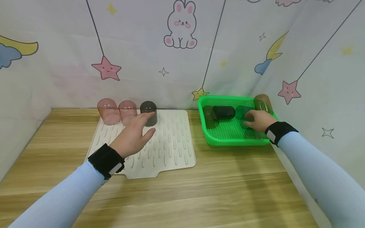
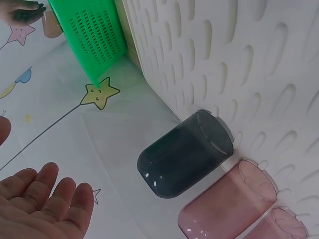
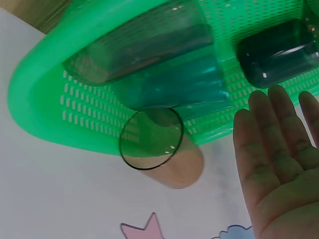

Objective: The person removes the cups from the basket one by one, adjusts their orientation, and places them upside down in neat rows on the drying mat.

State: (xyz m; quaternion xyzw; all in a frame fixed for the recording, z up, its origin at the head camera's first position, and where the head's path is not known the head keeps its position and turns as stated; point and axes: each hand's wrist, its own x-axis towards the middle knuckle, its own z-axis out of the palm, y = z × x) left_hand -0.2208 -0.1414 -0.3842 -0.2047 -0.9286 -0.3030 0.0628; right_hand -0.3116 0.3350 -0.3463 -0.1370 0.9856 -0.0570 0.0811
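Observation:
My left hand [image 1: 132, 134] hovers over a white ridged drying mat [image 1: 171, 139] with fingers extended and nothing in it. Just past its fingertips a dark grey cup [image 2: 184, 154] stands upside down on the mat, beside two pink cups [image 1: 107, 111]. Over a green perforated basket [image 1: 219, 141], my right hand [image 1: 259, 121] has its fingers held out straight, pointing at a black cup [image 3: 279, 52] lying inside. Teal cups [image 3: 184, 84] lie in the basket near this hand, partly hidden by it in the head view. An amber cup [image 3: 182, 167] leans over the basket's back right corner.
A brownish clear cup [image 1: 210, 115] lies at the basket's left end. The wood-grain table [image 1: 199, 190] extends in front of mat and basket. Behind and to the right hangs a white cloth [image 1: 142, 57] printed with stars and a rabbit, close to the basket.

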